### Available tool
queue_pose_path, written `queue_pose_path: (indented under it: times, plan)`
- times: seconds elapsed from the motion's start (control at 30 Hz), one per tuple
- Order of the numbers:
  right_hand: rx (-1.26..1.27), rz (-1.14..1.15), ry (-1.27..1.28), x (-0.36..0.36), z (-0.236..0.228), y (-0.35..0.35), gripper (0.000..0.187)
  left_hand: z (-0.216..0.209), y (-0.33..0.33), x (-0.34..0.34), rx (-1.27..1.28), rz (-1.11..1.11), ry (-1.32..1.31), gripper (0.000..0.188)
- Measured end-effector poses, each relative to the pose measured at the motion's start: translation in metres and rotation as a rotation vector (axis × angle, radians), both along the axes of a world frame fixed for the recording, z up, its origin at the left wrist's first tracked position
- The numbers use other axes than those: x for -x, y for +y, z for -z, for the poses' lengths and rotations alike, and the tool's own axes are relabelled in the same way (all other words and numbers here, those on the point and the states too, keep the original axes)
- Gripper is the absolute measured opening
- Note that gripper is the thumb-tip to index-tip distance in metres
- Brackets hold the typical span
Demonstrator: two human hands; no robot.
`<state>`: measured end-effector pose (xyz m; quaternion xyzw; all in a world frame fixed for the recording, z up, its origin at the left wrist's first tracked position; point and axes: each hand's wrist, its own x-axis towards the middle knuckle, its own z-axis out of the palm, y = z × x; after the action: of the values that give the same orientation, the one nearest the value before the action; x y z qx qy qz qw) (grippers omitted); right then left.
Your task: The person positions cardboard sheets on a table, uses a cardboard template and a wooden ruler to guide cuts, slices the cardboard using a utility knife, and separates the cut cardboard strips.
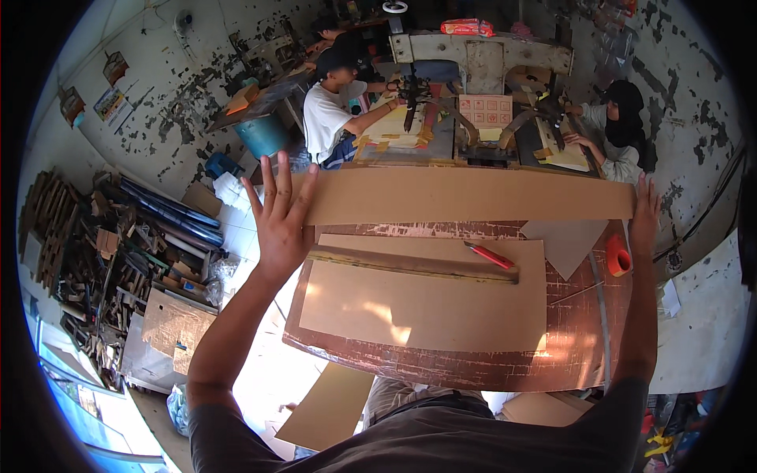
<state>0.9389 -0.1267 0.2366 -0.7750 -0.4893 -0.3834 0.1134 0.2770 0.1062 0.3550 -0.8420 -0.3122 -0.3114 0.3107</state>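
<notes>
A long brown cardboard strip (473, 194) spans the far side of the worktable, between my two hands. My left hand (281, 206) is at its left end, fingers spread wide and stretched out. At the opposite end, my right hand (645, 214) has its fingers stretched upward along the strip's short edge. Closer to me lies a large cardboard sheet (378, 307), with a worn straight bar (410, 266) resting across it. A red utility knife (490, 255) lies beside the bar's right part, on the sheet.
An orange tape roll (618, 256) sits on the reddish-brown worktable (579, 347), near my right forearm. Beyond are two people at machines, one in a white shirt (325, 122). Scrap wood (102, 268) is piled at left. A cardboard piece (327, 406) is below the table's near edge.
</notes>
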Motion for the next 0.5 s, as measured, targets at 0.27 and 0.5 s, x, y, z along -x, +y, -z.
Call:
queue_pose_path:
  times: [0.27, 0.5]
  plan:
    - [0.071, -0.127, -0.035, 0.000, 0.023, 0.088, 0.096, 0.020, -0.052, 0.033, 0.078, -0.079, 0.007, 0.054]
    - [0.117, -0.172, 0.182, 0.030, 0.024, 0.167, 0.086, 0.052, -0.093, 0.064, -0.008, -0.068, -0.086, 0.053]
